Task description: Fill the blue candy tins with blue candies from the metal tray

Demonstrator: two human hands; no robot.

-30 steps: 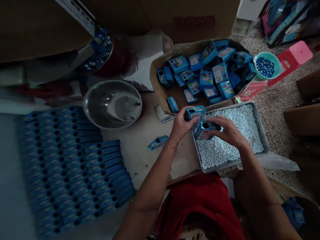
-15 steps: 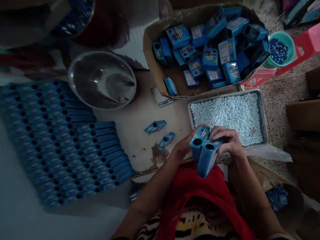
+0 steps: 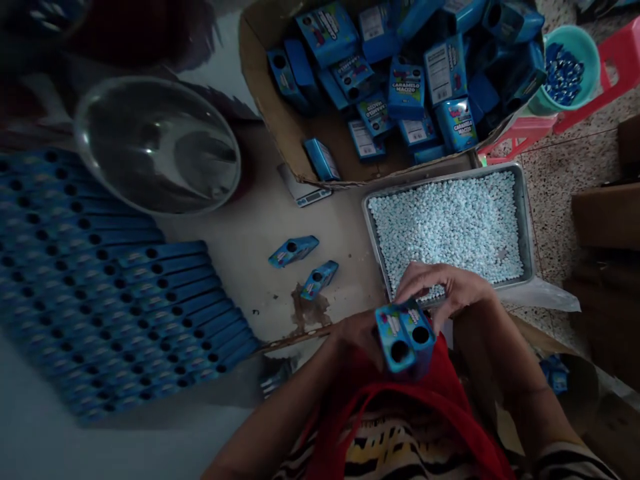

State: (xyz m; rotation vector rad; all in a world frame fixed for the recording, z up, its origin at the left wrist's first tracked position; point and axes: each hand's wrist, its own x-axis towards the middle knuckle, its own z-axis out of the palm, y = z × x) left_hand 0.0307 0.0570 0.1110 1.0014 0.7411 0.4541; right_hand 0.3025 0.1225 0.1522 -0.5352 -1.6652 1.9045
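Note:
Two small blue candy boxes, each with a round dark hole in its top, are held side by side before the red apron (image 3: 445,373). My left hand (image 3: 360,335) is closed round the left candy box (image 3: 393,325) from its outer side. On the other side, my right hand (image 3: 450,290) arches over the right candy box (image 3: 412,316), its thumb at the near side and fingers at the far edge. Just beyond my right hand lies a metal tray (image 3: 373,230) of small pale blue-white candies. Two more blue boxes (image 3: 294,250) (image 3: 319,280) lie on the table.
A cardboard carton (image 3: 270,113) full of blue boxes stands at the back. Left of it are a metal bowl (image 3: 150,147), a small scale (image 3: 311,196) and stacked rows of blue boxes (image 3: 165,313). A turquoise bowl (image 3: 590,60) of wrapped candies rests on a red stool (image 3: 620,87).
Both candy boxes have come lower and closer to my body, their holed tops now turned up and level. My right-hand fingers have shifted over their far edge. The camera view has also shifted.

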